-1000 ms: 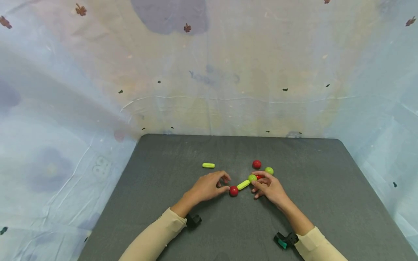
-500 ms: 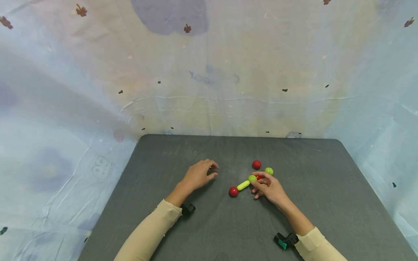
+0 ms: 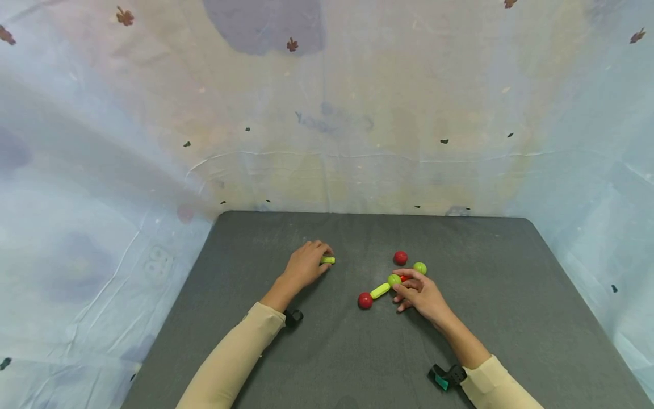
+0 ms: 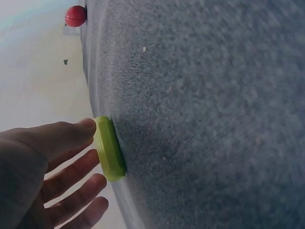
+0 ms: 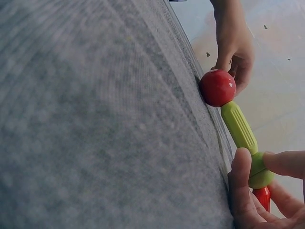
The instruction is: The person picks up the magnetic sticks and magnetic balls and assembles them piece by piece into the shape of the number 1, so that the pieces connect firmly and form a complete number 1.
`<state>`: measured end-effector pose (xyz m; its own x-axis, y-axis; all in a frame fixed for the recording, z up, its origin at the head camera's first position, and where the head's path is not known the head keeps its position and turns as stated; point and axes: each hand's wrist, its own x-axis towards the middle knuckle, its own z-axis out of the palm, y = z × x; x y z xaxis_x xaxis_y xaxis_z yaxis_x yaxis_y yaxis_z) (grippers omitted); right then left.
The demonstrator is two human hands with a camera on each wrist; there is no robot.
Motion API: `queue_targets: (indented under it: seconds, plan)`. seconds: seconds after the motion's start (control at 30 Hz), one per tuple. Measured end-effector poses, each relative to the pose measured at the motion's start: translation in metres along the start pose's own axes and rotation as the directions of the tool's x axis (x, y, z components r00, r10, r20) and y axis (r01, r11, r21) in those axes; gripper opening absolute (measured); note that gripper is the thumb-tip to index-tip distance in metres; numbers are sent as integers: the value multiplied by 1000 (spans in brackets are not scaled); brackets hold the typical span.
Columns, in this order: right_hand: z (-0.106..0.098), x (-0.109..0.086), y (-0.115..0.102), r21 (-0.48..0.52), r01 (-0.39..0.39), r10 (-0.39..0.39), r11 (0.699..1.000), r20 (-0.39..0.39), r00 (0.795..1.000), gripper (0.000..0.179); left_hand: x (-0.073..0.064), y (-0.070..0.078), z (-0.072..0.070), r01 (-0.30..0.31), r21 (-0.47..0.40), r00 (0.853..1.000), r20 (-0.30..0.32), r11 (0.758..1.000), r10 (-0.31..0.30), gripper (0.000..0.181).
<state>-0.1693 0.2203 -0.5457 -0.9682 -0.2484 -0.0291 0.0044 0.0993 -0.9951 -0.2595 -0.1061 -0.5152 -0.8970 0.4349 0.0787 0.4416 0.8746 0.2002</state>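
On the left, my left hand (image 3: 306, 266) has thumb and fingers around a loose yellow-green rod (image 4: 109, 150) that lies on the table; the thumb tip is against one end. My right hand (image 3: 421, 295) pinches a green ball (image 5: 260, 171) between thumb and fingertip. That ball is part of a joined chain: a ridged yellow-green rod (image 5: 239, 126) runs from it to a red ball (image 5: 218, 88). On its other side is a red rod (image 5: 262, 198), partly covered by the right fingers. Another green ball (image 3: 420, 268) shows just beyond those fingers.
A separate red ball (image 3: 401, 258) sits on the dark grey table (image 3: 265, 238), behind the chain. Patterned sheeting (image 3: 327, 113) hangs behind the table and along its sides. A black wrist camera (image 3: 447, 376) is on the right forearm.
My left hand has left the chain's red ball, moved back and to the left, and taken the loose yellow-green rod between thumb and fingers. The right hand and chain have stayed put.
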Motion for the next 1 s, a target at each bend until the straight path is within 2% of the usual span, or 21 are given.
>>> queue_targets:
  seconds: [0.3, 0.5, 0.77, 1.0]
  plan:
    - [2, 0, 0, -25, 6, -7, 1000, -16, 1000, 48, 1, -2, 6, 20, 49, 1000, -17, 999, -20, 26]
    - [1, -1, 1, -63, 13, -15, 998, -40, 999, 46, 2, -4, 8, 14, 45, 1000, -21, 999, -13, 22]
    - [1, 0, 3, -84, 15, -19, 996, -45, 999, 46, -5, 1, 5, 30, 13, 999, 22, 999, -30, 24]
    - [1, 0, 2, -101, 14, -20, 995, -60, 998, 45, -16, 10, 1, 8, -57, 998, 61, 998, -5, 23]
